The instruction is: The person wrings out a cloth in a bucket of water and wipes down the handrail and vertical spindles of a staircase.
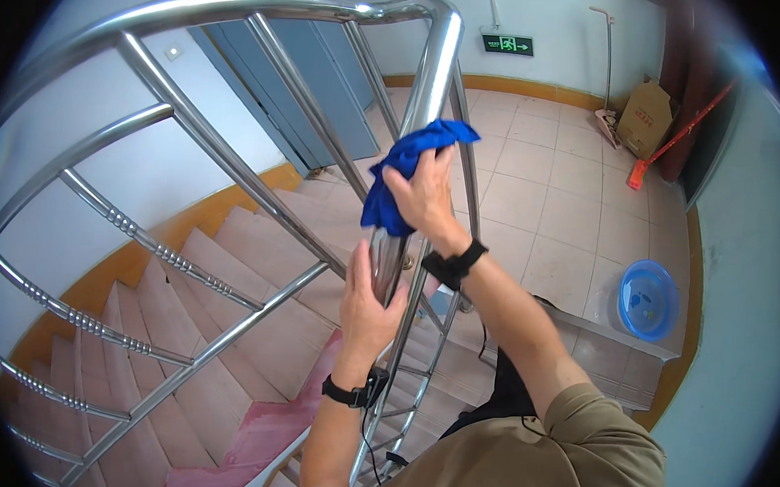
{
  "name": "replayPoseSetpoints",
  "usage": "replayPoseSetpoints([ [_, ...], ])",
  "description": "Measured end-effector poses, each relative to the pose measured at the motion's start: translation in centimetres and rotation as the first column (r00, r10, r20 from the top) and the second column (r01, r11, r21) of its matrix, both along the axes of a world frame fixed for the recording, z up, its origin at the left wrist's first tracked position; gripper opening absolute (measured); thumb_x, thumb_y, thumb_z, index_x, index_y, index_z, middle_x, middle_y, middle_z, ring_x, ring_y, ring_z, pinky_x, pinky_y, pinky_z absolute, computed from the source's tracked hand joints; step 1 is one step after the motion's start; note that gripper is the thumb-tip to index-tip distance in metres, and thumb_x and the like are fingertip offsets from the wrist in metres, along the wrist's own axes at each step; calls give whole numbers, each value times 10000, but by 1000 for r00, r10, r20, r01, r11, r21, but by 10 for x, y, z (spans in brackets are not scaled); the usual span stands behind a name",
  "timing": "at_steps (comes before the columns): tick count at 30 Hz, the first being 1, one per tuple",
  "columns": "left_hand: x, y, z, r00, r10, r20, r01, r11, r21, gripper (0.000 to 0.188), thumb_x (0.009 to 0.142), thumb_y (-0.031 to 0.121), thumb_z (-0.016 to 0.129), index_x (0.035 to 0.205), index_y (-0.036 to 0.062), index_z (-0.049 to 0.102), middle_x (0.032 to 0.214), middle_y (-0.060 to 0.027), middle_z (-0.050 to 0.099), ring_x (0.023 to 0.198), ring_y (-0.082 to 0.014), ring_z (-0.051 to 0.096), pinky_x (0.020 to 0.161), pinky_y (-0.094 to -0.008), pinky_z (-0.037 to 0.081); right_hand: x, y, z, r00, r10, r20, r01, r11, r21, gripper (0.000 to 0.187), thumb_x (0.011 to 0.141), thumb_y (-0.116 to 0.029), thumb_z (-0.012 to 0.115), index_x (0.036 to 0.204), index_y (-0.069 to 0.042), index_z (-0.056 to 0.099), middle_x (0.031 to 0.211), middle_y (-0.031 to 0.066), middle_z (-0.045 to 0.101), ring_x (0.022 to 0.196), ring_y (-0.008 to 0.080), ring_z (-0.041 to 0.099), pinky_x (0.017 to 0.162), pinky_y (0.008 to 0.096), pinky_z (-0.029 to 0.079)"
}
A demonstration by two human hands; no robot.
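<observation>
A polished metal handrail (433,74) runs from the upper middle down toward me. My right hand (426,195) presses a crumpled blue cloth (402,166) around it, and the cloth hides that stretch of the tube. Just below, my left hand (369,302) grips the bare handrail, its thumb and fingers on either side of the tube. Both wrists carry black straps.
Pink-tiled stairs (230,275) descend on the left behind the metal balusters. On the landing at right stand a blue basin (648,300), a cardboard box (646,118), a dustpan (607,127) and an orange broom (639,173). A green exit sign (507,45) hangs on the far wall.
</observation>
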State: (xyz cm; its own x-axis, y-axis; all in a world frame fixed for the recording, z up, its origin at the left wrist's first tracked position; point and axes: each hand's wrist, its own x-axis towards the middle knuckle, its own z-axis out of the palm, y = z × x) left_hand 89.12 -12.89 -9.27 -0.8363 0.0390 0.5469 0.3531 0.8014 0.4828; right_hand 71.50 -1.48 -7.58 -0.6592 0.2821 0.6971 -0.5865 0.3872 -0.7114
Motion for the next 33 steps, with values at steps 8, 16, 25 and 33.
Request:
replayPoseSetpoints([
  [8, 84, -42, -45, 960, 157, 232, -179, 981, 75, 825, 822, 206, 779, 1512, -9, 380, 1408, -285, 533, 1270, -423, 555, 1048, -452, 458, -86, 54, 41, 833, 553, -14, -482, 712, -512, 546, 888, -324, 732, 1255, 21, 522, 1116, 153, 617, 1030, 240, 632, 926, 346, 519],
  [16, 143, -72, -103, 886, 345, 311, -387, 918, 84, 671, 899, 367, 685, 1426, -4, 499, 1270, -286, 627, 1157, -456, 611, 975, -480, 492, -42, 33, 12, 865, 472, -171, -500, 774, -388, 535, 871, -198, 752, 1314, -18, 511, 1184, 118, 622, 1086, 221, 621, 977, 368, 507],
  [25, 148, -72, -128, 906, 378, 188, -412, 890, 195, 500, 1011, 402, 525, 1290, -2, 616, 1124, -240, 696, 989, -421, 680, 847, -459, 534, 20, 4, -2, 985, 164, 50, -161, 985, -61, 705, 798, -212, 701, 1357, 66, 374, 1259, 293, 419, 1186, 470, 467, 1042, 489, 414],
  [33, 149, -69, -125, 879, 447, 168, -470, 870, 146, 441, 1009, 369, 521, 1225, 7, 651, 1014, -236, 708, 899, -427, 686, 788, -476, 532, -77, 52, 30, 762, 645, -57, -555, 605, -570, 251, 911, -183, 607, 1101, -20, 600, 978, 78, 647, 848, 155, 630, 788, 291, 532],
])
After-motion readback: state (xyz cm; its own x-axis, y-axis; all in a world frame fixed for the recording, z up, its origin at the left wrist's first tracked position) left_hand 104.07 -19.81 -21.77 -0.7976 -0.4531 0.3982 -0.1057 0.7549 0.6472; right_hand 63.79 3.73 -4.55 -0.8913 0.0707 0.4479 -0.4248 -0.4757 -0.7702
